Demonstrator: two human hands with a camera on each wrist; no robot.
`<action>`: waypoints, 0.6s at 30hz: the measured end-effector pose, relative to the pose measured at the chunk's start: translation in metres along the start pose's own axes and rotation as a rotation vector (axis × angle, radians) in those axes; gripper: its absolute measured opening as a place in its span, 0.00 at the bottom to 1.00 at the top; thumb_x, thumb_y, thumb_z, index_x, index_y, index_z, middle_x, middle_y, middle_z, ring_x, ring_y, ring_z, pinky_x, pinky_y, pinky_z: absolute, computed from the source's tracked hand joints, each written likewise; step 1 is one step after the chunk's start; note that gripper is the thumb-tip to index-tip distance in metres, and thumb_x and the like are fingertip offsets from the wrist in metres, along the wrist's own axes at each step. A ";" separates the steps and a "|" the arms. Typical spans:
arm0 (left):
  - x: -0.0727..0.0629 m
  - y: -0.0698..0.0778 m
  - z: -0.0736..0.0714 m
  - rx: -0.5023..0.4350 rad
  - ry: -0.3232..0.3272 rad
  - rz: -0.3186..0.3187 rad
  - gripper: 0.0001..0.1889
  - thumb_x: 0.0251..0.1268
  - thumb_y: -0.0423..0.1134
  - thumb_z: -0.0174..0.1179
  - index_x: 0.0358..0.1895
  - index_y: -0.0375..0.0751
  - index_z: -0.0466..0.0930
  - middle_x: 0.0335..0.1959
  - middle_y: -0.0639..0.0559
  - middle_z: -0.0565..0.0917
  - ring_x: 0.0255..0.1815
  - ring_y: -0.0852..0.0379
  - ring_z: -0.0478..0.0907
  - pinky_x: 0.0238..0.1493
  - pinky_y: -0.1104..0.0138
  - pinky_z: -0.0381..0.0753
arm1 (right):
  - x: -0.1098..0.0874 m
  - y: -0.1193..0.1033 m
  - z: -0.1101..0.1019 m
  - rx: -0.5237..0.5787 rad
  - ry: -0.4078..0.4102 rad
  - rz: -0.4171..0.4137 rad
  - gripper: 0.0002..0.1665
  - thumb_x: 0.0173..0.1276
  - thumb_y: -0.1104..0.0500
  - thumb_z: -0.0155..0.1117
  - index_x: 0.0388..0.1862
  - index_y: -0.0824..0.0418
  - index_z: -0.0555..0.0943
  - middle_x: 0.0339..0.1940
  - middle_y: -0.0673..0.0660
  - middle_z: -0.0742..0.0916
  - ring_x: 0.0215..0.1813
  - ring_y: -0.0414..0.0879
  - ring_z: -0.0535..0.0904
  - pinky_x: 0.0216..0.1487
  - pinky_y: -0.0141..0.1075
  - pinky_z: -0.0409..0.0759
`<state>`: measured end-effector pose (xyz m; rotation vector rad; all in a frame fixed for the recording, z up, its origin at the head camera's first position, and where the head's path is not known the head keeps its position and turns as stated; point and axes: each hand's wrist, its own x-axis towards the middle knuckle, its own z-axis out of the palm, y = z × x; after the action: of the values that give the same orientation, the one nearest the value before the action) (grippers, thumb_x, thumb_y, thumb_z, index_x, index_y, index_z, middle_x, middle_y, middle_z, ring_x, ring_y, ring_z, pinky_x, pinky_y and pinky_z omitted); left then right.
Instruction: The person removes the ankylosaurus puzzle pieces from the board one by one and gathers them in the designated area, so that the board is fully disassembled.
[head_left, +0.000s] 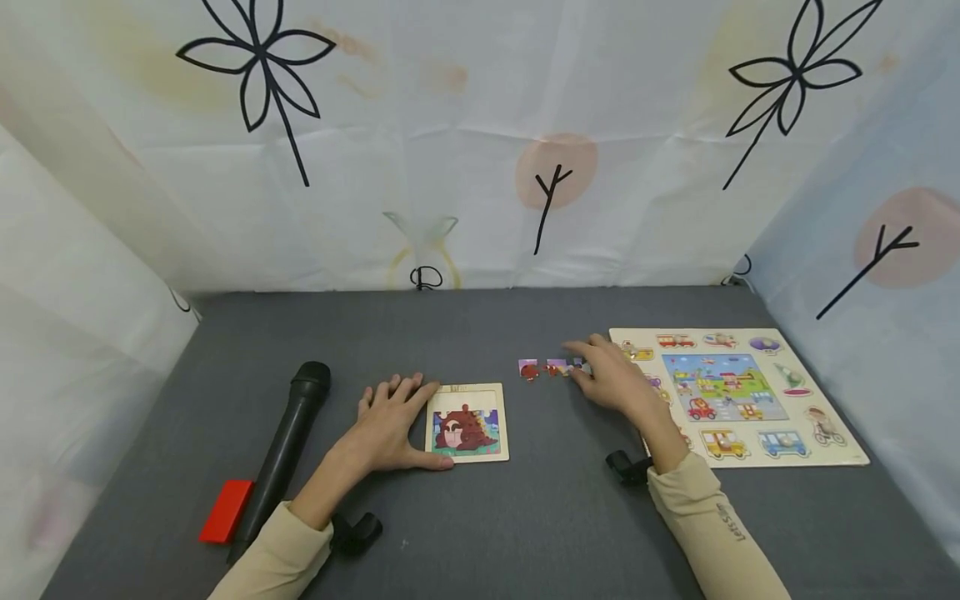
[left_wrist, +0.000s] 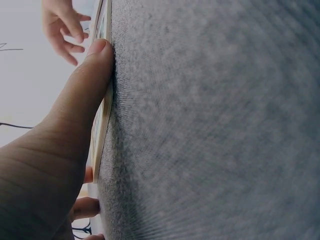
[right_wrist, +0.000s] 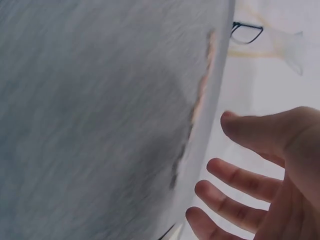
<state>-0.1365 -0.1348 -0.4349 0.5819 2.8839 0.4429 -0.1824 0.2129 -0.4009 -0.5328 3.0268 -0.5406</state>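
A small wooden puzzle tray (head_left: 468, 457) holds a picture of a brown spiky creature with a light face. My left hand (head_left: 386, 429) rests at its left side with fingers spread. The thumb (left_wrist: 97, 62) touches the tray's lower edge, and the index finger reaches its upper left corner. To the right, my right hand (head_left: 617, 379) hovers over a row of small jigsaw pieces (head_left: 528, 369), fingers apart and nothing held. In the right wrist view a gap shows between the fingertips (right_wrist: 215, 165) and the pieces (right_wrist: 200, 95). The hand partly hides the row's right end.
A large wooden peg puzzle board (head_left: 817, 454) with vehicles lies on the right, partly under the right forearm. At left a black microphone (head_left: 281, 450) lies over a red block (head_left: 227, 512). Printed cloth walls (head_left: 465, 167) bound the grey table (head_left: 480, 533).
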 end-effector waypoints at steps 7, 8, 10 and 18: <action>0.000 0.000 0.000 0.006 0.000 0.001 0.60 0.42 0.75 0.73 0.80 0.52 0.61 0.79 0.39 0.63 0.79 0.27 0.58 0.71 0.25 0.55 | 0.001 -0.026 -0.001 0.038 0.017 -0.034 0.26 0.73 0.59 0.66 0.68 0.62 0.79 0.58 0.66 0.83 0.54 0.61 0.80 0.46 0.54 0.81; 0.000 0.000 0.000 0.006 0.001 0.001 0.60 0.42 0.75 0.73 0.79 0.52 0.61 0.79 0.39 0.63 0.79 0.27 0.58 0.70 0.24 0.55 | 0.002 -0.030 -0.001 0.045 0.016 -0.041 0.26 0.73 0.59 0.66 0.68 0.62 0.79 0.58 0.66 0.83 0.54 0.61 0.80 0.46 0.54 0.81; 0.000 0.000 0.000 0.008 0.005 0.004 0.60 0.41 0.75 0.73 0.79 0.52 0.62 0.79 0.39 0.64 0.79 0.27 0.58 0.70 0.24 0.55 | 0.002 -0.039 0.000 0.057 0.016 -0.059 0.26 0.73 0.59 0.66 0.68 0.62 0.79 0.59 0.65 0.83 0.54 0.60 0.81 0.46 0.54 0.81; 0.001 0.000 0.001 0.015 0.001 -0.002 0.60 0.41 0.75 0.73 0.79 0.51 0.62 0.79 0.39 0.64 0.79 0.27 0.58 0.70 0.24 0.55 | 0.006 -0.078 0.008 0.083 -0.037 -0.164 0.26 0.73 0.58 0.67 0.68 0.60 0.79 0.57 0.63 0.84 0.50 0.55 0.80 0.49 0.51 0.80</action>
<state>-0.1374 -0.1341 -0.4356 0.5808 2.8912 0.4213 -0.1615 0.1396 -0.3815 -0.7818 2.9271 -0.6517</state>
